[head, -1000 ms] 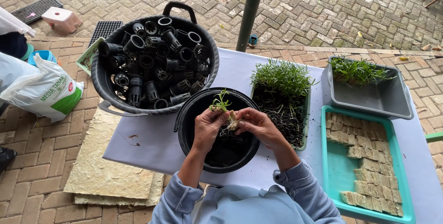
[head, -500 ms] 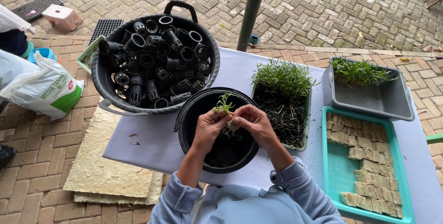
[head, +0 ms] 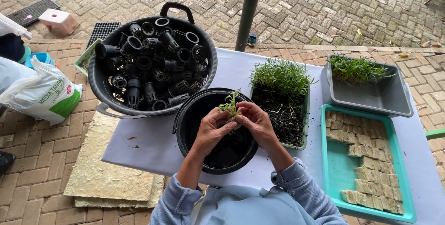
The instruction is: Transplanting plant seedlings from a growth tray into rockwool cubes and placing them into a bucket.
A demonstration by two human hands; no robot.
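Over the black bucket [head: 215, 134] near the front edge of the surface [head: 153, 141], the left hand [head: 211, 130] and the right hand [head: 255, 123] meet, both sets of fingers pinched closed around one small green seedling [head: 230, 106], its leaves standing up above the fingertips and its roots hidden between them. Just to the right, touching the bucket's side, stands the green tray of seedlings [head: 282, 99] in dark soil; further right lie a grey tub [head: 371, 93] with more sprouts at the far right corner and a teal tray of pale cubes [head: 366, 164] along the right edge. A large black basket of net pots [head: 153, 65] overhangs the far left corner.

To handle this well, the grip should sit low on the stem near the roots and stay light, since so thin a plant likely bruises or snaps easily. Keeping the work above the bucket lets loose soil drop inside rather than onto the cloth.
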